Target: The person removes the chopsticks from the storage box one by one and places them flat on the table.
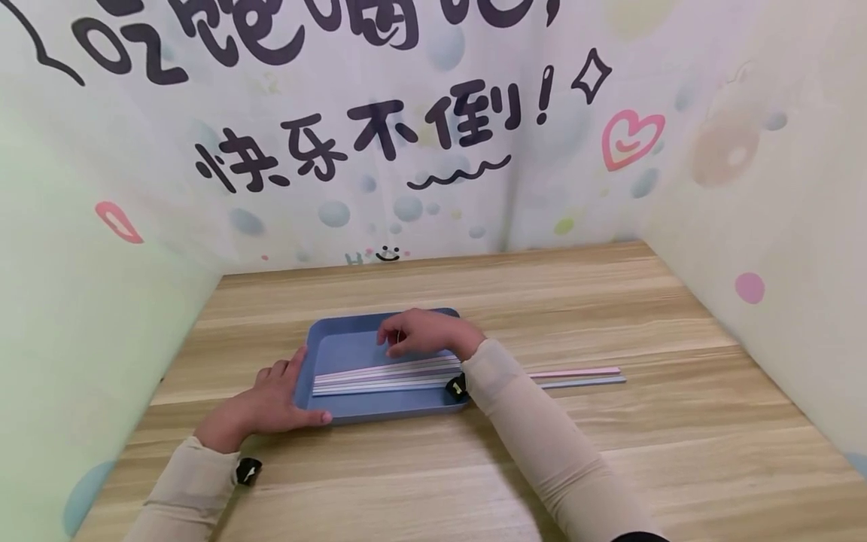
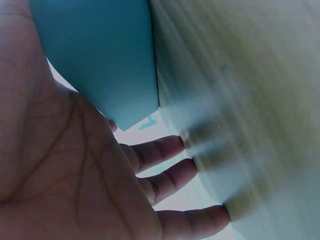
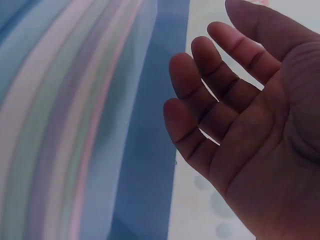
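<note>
A blue rectangular tray (image 1: 347, 351) lies on the table. Several long, thin pastel sticks (image 1: 386, 378), resembling chopsticks, lie side by side along its front half. My left hand (image 1: 269, 404) rests against the tray's left end, its fingers spread and its thumb at the front rim. In the left wrist view, the tray's outer wall (image 2: 100, 55) is beside the palm. Over the back part of the tray is my right hand (image 1: 428, 333), its fingers loosely bent. The right wrist view shows nothing in that hand, with the striped sticks (image 3: 60, 110) off to its side.
A pink stick (image 1: 576, 373) and a light blue stick (image 1: 585, 382) extend over the table right of the tray; the right forearm hides their near ends. The wood-grain table (image 1: 379, 489) is bordered by a printed back wall (image 1: 325, 248) and side walls.
</note>
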### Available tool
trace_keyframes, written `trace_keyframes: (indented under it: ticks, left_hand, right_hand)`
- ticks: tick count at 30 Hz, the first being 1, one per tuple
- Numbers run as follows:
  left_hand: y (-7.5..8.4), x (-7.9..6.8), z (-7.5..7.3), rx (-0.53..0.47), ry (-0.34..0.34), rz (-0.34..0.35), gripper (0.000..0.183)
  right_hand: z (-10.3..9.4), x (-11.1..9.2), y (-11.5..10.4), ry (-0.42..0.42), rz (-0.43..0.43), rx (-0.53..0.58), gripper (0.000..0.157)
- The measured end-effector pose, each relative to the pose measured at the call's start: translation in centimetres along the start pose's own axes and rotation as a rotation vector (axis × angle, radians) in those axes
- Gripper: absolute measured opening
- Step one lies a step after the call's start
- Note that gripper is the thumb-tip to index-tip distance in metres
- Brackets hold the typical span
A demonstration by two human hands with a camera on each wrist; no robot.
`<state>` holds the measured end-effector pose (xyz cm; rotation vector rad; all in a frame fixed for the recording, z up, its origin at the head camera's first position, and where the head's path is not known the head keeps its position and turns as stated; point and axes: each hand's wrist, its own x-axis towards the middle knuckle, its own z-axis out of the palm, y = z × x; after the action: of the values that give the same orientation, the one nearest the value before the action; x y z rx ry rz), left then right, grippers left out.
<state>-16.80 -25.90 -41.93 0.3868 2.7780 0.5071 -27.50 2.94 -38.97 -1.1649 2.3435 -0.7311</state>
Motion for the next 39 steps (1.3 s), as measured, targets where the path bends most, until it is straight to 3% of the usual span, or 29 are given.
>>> trace_keyframes:
  ticks: [7, 23, 39]
  left_hand:
    - [0.0, -0.1, 0.1, -0.007, -0.003, -0.012, 0.127]
    - [0.2, -0.3, 0.3, -0.011, -0.005, 0.003, 0.128]
    - [0.1, -0.4, -0.1, -0.006, 0.006, -0.007, 0.128]
  right_hand:
    - [1.4, 0.8, 0.7, 0.001, -0.031, 0.005, 0.018]
    - [3.3, 0.7, 2.1, 0.010, 0.020, -0.008, 0.011]
    - [3.2, 1.2, 1.9, 0.001, 0.047, -0.034, 0.010]
